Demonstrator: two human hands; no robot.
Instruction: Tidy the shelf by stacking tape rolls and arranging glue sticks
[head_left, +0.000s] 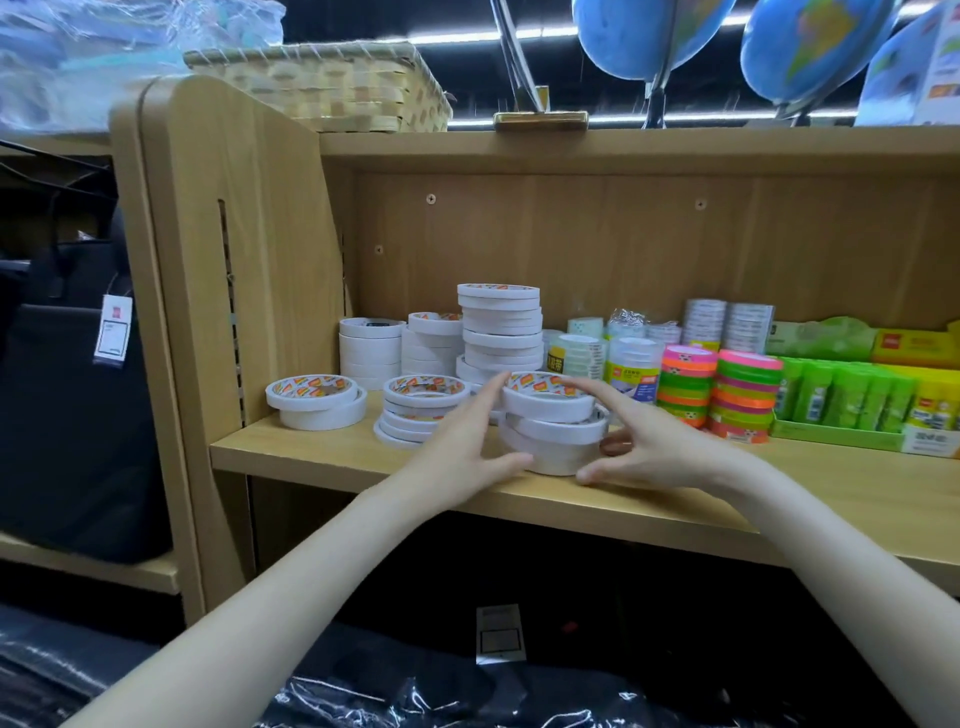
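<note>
A short stack of white tape rolls stands near the front of the wooden shelf. My left hand touches its left side with straight fingers, and my right hand touches its right side the same way. To the left lie a low pile of rolls and two rolls leaning on each other. Taller white stacks stand behind. Green glue sticks sit in a tray at the right.
Neon pink, orange and green tape stacks stand right of my hands, with clear tape packs behind. The shelf's side panel closes the left end. A woven basket and globes sit on the top board.
</note>
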